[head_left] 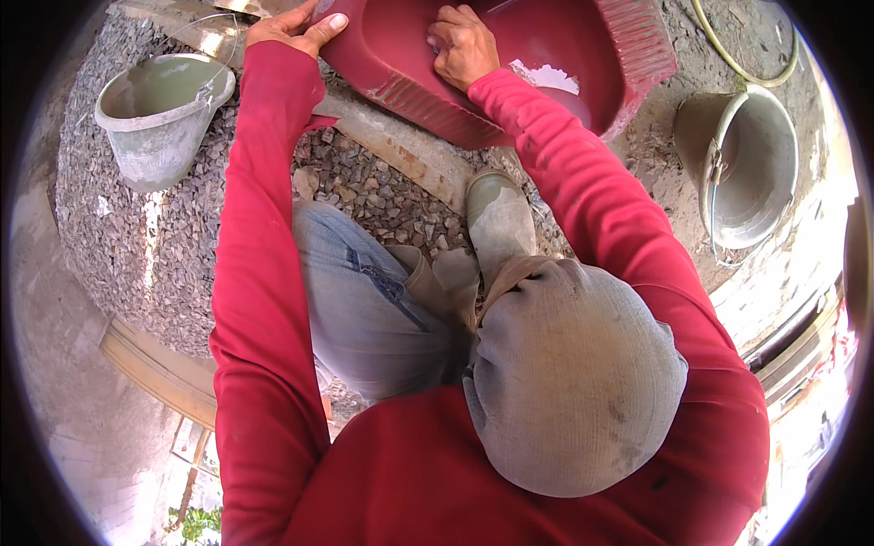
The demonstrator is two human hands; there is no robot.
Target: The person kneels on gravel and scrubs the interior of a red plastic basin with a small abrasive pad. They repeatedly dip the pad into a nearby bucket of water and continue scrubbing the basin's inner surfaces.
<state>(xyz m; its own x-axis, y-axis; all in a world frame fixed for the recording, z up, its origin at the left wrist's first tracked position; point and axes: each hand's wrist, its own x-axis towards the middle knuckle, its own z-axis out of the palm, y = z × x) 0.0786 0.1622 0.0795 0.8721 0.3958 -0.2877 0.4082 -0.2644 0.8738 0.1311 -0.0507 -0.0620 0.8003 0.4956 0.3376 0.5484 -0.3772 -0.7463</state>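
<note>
A maroon squat toilet point(401, 64) with ribbed sides lies tilted across the top of the view, its hollow facing me. My left hand point(293, 27) grips its left edge, the thumb resting on the rim. Inside the hollow, my right hand point(464, 47) is closed with curled fingers against the inner surface. Whatever those fingers may hold is hidden. A bright white patch point(551, 78) shows on the maroon surface just right of that hand.
At the left a grey bucket point(155, 150) stands on gravel point(137, 227). Another grey bucket point(696, 136) leans at the right, below a pale hose point(728, 59). A plank point(401, 146) lies under the toilet, close to my boot point(499, 214).
</note>
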